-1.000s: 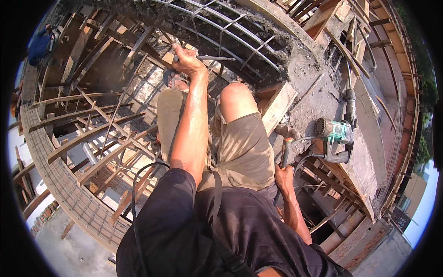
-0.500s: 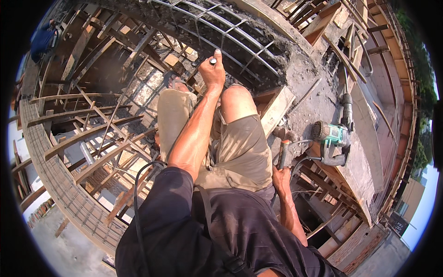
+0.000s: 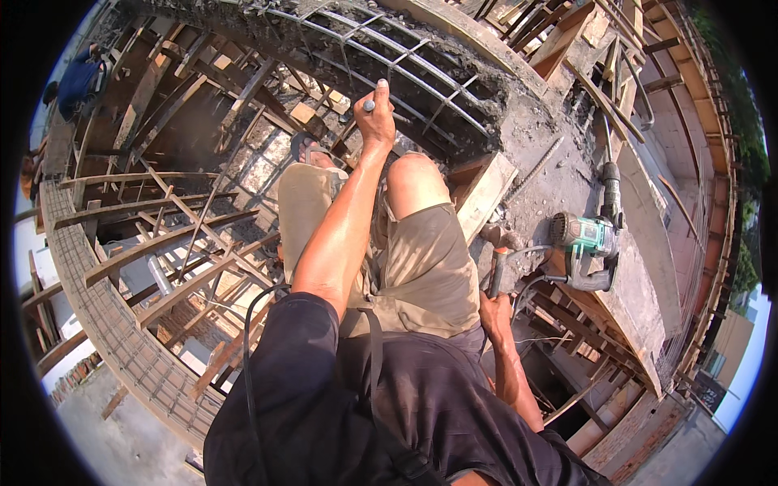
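My left hand point(image 3: 374, 123) is closed round a steel chisel point(image 3: 369, 105), seen almost end-on, so only its round grey end shows above the fist. Just beyond that hand runs a trough of broken concrete with an exposed rebar cage point(image 3: 392, 58). Low at my right side, my right hand point(image 3: 495, 311) grips the handle of a hammer point(image 3: 498, 271). Its handle points away from me, with an orange band near the top. A rusty, lumpy head point(image 3: 504, 237) appears at its far end.
A green rotary hammer drill point(image 3: 585, 236) with a cable lies on the concrete ledge point(image 3: 541, 182) at right. A ribbed steel bar point(image 3: 536, 168) rests closer in. Timber props point(image 3: 162, 257) fill the drop at left. Another person point(image 3: 79, 83) is at the far left.
My left hand and the chisel have tilted slightly, the chisel's end shifting a little left. My right hand stays on the hammer. The whole view has shifted slightly.
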Available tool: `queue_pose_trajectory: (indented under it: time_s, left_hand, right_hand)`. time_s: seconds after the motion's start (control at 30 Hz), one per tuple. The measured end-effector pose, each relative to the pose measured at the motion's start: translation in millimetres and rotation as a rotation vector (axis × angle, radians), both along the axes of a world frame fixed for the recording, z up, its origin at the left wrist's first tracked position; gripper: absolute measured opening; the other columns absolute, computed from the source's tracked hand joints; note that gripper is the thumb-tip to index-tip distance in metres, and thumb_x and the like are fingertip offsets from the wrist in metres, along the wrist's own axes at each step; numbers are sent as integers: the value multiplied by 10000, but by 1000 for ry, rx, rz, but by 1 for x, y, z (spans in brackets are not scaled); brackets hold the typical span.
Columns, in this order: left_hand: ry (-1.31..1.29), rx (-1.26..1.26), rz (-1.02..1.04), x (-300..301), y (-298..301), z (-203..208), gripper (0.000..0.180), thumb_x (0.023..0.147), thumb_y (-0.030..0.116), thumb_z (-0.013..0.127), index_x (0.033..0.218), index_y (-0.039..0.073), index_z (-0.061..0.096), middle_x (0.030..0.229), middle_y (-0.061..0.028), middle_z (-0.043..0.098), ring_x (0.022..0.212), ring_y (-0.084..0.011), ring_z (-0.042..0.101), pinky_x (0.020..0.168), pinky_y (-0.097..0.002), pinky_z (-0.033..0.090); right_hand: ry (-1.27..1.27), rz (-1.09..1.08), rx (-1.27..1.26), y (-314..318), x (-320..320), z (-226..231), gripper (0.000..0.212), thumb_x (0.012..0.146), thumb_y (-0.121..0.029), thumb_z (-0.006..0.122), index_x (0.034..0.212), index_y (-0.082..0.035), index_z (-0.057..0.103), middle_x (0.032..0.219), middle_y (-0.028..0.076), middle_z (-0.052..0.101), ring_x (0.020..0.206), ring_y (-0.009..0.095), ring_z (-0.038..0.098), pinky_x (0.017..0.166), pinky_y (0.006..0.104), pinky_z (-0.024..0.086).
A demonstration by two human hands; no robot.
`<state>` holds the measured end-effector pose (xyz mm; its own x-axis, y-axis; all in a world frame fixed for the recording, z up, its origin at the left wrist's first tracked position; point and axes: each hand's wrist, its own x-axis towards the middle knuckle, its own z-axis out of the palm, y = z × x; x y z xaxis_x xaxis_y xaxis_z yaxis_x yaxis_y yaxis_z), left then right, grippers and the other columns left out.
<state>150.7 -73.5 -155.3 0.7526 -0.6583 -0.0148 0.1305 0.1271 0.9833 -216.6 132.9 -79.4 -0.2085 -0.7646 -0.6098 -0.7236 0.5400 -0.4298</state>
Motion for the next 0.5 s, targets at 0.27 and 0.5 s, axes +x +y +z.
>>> queue_pose_trajectory:
  time_s: [0.27, 0.5]
  left_hand:
    - [161, -238, 205, 21, 11, 86, 565, 949, 364, 648, 526, 116, 368, 502, 39, 357, 429, -89, 318, 408, -299, 284]
    - [-9, -596, 18, 21, 34, 181, 579, 989, 280, 605, 489, 108, 370, 458, 40, 327, 406, -69, 265, 411, -288, 231]
  right_hand:
    - [4, 16, 23, 2, -14, -19, 367, 846, -291, 686, 714, 42, 608, 575, 92, 577, 542, 166, 514, 555, 370, 438]
    - [-157, 42, -285, 6, -3, -19, 383, 912, -340, 662, 878, 40, 631, 684, 117, 611, 660, 191, 558, 646, 377, 468]
